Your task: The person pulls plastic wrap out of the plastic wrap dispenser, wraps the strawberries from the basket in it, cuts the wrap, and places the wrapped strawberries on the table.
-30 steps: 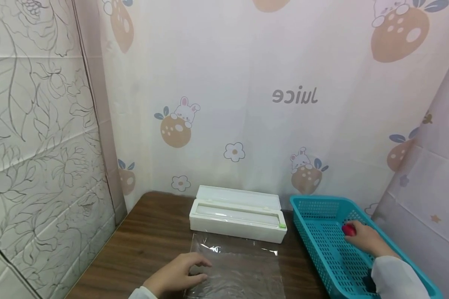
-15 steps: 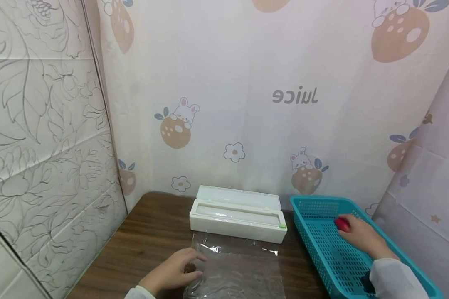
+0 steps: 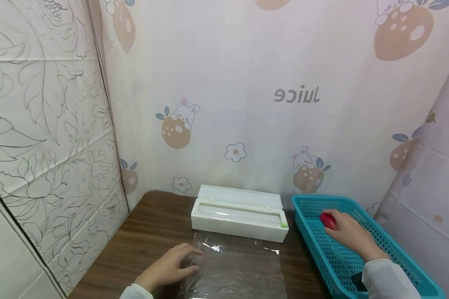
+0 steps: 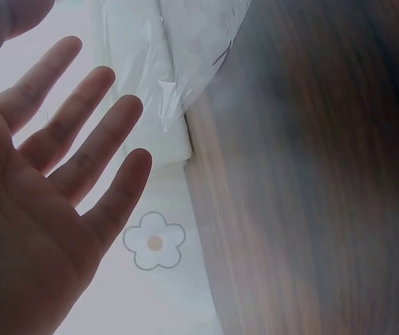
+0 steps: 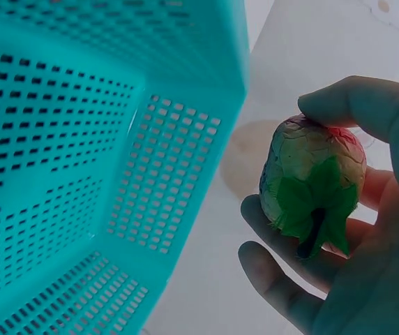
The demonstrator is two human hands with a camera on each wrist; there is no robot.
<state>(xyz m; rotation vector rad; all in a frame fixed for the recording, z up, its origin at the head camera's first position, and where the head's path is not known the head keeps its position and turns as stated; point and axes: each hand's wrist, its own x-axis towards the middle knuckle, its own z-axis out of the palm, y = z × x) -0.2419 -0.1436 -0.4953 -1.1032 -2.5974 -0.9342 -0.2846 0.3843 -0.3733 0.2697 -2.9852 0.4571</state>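
Note:
My right hand [image 3: 349, 234] holds a small red fruit [image 3: 328, 221] over the turquoise basket [image 3: 311, 249]. Seen from the right wrist, the fruit [image 5: 311, 150] has a cracked, pale-to-red skin and a green leafy cap with a dark stem, pinched between thumb and fingers. My left hand [image 3: 170, 268] is held with fingers spread at the left edge of a sheet of clear plastic film [image 3: 239, 270]. In the left wrist view that palm [image 4: 32, 223] holds nothing. The film spreads forward from a white cling film box [image 3: 239, 226] whose lid is raised.
A dark object [image 3: 359, 281] lies in the near part of the basket, partly hidden by the right sleeve [image 3: 389, 280]. The brown wooden table [image 3: 146, 232] ends at a printed curtain [image 3: 217, 104] behind. Patterned panels stand at left and right.
My right hand has moved left with the red fruit, rising slightly. My left hand has drawn a little to the left. The box, film and basket stay put.

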